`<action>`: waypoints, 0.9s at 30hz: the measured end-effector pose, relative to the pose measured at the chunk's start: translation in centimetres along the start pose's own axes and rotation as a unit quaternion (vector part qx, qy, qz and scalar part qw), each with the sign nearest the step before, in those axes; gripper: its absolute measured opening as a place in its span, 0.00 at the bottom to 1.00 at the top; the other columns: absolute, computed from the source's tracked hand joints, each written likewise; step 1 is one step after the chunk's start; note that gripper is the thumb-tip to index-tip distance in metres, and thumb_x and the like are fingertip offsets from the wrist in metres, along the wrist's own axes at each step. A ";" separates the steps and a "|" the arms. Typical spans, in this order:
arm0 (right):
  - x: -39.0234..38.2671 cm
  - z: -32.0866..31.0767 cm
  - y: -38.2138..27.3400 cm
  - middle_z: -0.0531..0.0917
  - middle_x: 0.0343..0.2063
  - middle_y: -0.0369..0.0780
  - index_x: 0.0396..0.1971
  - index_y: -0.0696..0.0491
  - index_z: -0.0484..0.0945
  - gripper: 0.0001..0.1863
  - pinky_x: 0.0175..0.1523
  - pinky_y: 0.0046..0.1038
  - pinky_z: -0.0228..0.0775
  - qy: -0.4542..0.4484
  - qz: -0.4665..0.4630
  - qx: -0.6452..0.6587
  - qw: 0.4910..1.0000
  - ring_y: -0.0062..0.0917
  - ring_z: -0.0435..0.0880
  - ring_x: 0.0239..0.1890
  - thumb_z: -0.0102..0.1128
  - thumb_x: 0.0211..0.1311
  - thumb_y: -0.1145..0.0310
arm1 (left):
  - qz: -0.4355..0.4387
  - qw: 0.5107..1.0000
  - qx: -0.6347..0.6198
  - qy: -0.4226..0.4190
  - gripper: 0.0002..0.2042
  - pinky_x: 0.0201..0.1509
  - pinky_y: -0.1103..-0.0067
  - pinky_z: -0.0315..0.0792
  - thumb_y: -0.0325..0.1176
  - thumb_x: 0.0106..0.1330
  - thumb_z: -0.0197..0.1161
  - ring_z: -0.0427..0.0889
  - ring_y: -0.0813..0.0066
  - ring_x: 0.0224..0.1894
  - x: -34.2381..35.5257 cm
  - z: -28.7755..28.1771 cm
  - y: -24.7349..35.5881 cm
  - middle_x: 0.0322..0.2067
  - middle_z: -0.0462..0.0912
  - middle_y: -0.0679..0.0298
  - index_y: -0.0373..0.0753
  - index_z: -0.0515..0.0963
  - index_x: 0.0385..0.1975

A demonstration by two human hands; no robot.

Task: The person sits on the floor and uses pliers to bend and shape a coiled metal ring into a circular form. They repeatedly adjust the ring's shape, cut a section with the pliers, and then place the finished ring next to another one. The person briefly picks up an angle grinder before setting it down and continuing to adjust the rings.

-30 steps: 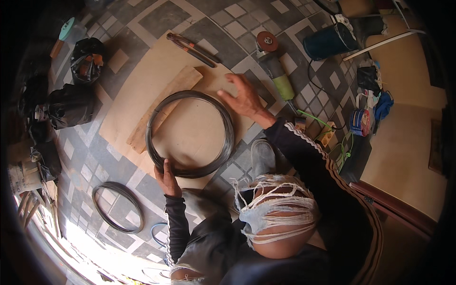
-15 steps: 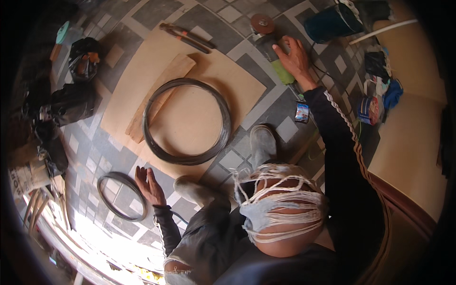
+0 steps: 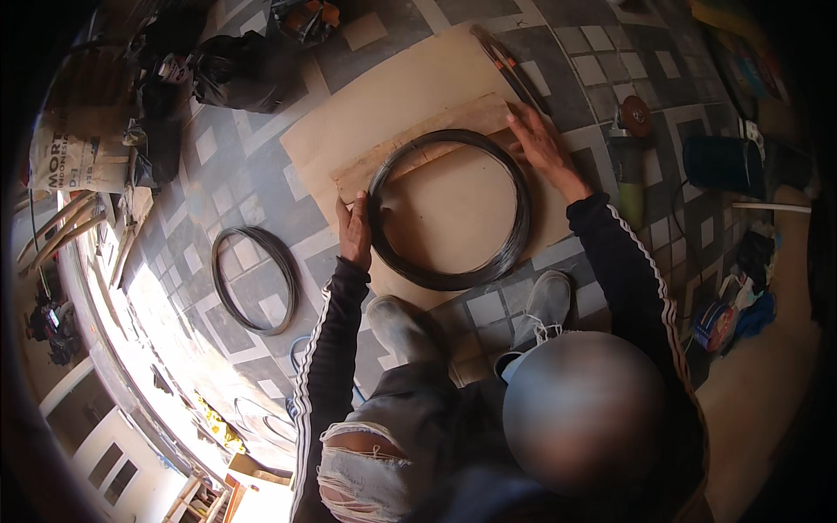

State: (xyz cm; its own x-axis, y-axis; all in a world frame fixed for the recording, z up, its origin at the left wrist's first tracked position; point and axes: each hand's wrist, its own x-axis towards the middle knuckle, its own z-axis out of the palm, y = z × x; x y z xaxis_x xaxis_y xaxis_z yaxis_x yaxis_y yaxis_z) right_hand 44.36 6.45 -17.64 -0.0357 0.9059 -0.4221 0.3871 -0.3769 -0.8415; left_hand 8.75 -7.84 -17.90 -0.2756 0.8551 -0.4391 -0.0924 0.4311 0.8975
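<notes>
Beside wire coil (image 3: 446,281), right fingers (image 3: 533,132) spread, empty; left fingers (image 3: 358,212), hold unclear; lettered sack (image 3: 96,166) leftward

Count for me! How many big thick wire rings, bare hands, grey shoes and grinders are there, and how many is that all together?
Wire rings: 2 (the larger ring and the smaller ring)
Bare hands: 2 (left hand and right hand)
Grey shoes: 2 (left shoe and right shoe)
Grinders: 1 (the green grinder)
Total: 7
</notes>
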 end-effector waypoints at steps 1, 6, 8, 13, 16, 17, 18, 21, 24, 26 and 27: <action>0.4 1.2 -0.4 0.70 0.68 0.55 0.77 0.57 0.55 0.50 0.69 0.43 0.64 0.003 -0.029 -0.027 0.999 0.44 0.72 0.67 0.51 0.70 0.31 | -0.038 0.996 -0.079 0.018 0.23 0.43 0.74 0.80 0.50 0.79 0.58 0.83 0.68 0.45 0.3 0.7 -0.3 0.46 0.78 0.58 0.42 0.64 0.62; 1.6 4.8 -2.1 0.64 0.71 0.56 0.77 0.59 0.53 0.50 0.74 0.45 0.58 0.034 -0.062 -0.035 0.997 0.47 0.65 0.72 0.54 0.71 0.35 | 0.050 0.998 -0.003 0.045 0.32 0.47 0.76 0.77 0.44 0.81 0.55 0.80 0.70 0.48 2.3 0.6 -1.3 0.53 0.78 0.55 0.34 0.49 0.73; 2.9 5.6 -3.2 0.64 0.71 0.55 0.77 0.59 0.52 0.51 0.71 0.46 0.63 0.045 -0.059 -0.074 0.994 0.46 0.71 0.68 0.56 0.70 0.36 | 0.074 0.990 0.073 0.094 0.31 0.46 0.76 0.77 0.44 0.81 0.55 0.79 0.71 0.47 4.1 0.2 -0.8 0.55 0.77 0.56 0.36 0.50 0.73; 6.5 6.6 -5.9 0.69 0.66 0.52 0.77 0.57 0.52 0.51 0.58 0.41 0.76 -0.027 0.011 0.063 0.998 0.37 0.82 0.51 0.61 0.68 0.38 | -0.032 0.995 -0.086 0.030 0.35 0.50 0.67 0.77 0.48 0.77 0.61 0.82 0.64 0.47 7.7 -1.4 2.0 0.54 0.78 0.58 0.41 0.50 0.74; 6.5 6.2 -5.5 0.71 0.64 0.50 0.76 0.55 0.56 0.49 0.53 0.38 0.79 -0.012 -0.080 -0.051 0.995 0.33 0.82 0.47 0.64 0.68 0.39 | 0.003 0.998 -0.049 0.040 0.42 0.51 0.66 0.79 0.49 0.74 0.65 0.82 0.62 0.48 7.7 -2.0 2.7 0.54 0.78 0.55 0.38 0.46 0.76; 6.1 5.9 -5.0 0.72 0.63 0.49 0.75 0.55 0.58 0.47 0.52 0.38 0.79 0.010 -0.122 -0.096 0.988 0.33 0.81 0.46 0.65 0.67 0.41 | 0.004 0.998 -0.016 0.058 0.48 0.56 0.65 0.78 0.51 0.71 0.68 0.82 0.59 0.52 6.9 -1.8 2.2 0.54 0.78 0.52 0.34 0.43 0.77; 5.3 5.6 -4.2 0.72 0.62 0.49 0.72 0.55 0.62 0.45 0.55 0.39 0.77 0.025 -0.151 -0.155 0.976 0.36 0.80 0.49 0.68 0.65 0.43 | 0.029 0.996 0.054 0.066 0.47 0.55 0.66 0.78 0.50 0.71 0.68 0.82 0.59 0.52 5.9 -1.5 1.7 0.54 0.78 0.50 0.32 0.44 0.76; 1.0 5.4 -1.2 0.74 0.58 0.49 0.64 0.56 0.71 0.38 0.61 0.43 0.71 0.064 -0.231 -0.294 0.925 0.43 0.76 0.56 0.73 0.60 0.50 | 0.119 0.939 0.316 0.073 0.39 0.57 0.63 0.75 0.44 0.69 0.70 0.80 0.51 0.54 2.2 -0.2 -0.8 0.55 0.77 0.44 0.29 0.60 0.72; -0.8 5.6 0.7 0.76 0.54 0.47 0.56 0.56 0.77 0.27 0.63 0.44 0.66 0.055 -0.285 -0.363 0.886 0.45 0.73 0.57 0.73 0.62 0.59 | 0.198 0.850 0.481 0.080 0.28 0.59 0.59 0.71 0.40 0.68 0.68 0.77 0.46 0.54 1.4 0.5 -2.1 0.52 0.76 0.45 0.32 0.70 0.63; -0.8 5.9 1.0 0.77 0.53 0.46 0.52 0.57 0.78 0.19 0.65 0.46 0.63 0.054 -0.278 -0.336 0.898 0.45 0.74 0.56 0.69 0.66 0.63 | 0.206 0.867 0.446 0.086 0.19 0.57 0.58 0.71 0.35 0.68 0.66 0.76 0.44 0.53 1.8 0.5 -2.3 0.49 0.75 0.45 0.35 0.73 0.55; -0.8 6.0 0.9 0.77 0.52 0.46 0.51 0.56 0.78 0.17 0.63 0.46 0.64 0.055 -0.282 -0.333 0.898 0.46 0.74 0.56 0.68 0.66 0.65 | 0.228 0.866 0.438 0.087 0.18 0.57 0.58 0.71 0.34 0.69 0.65 0.76 0.43 0.52 1.9 0.5 -2.3 0.48 0.75 0.45 0.36 0.72 0.55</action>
State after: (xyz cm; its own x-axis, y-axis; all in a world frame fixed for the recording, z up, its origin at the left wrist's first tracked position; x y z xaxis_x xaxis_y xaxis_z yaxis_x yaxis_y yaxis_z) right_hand 39.24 4.25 -20.13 -0.3214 0.9440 0.0742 0.8030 0.3132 -0.5071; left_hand 8.89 -7.03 -20.81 -0.2392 0.9704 0.0327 0.8027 0.1786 0.5690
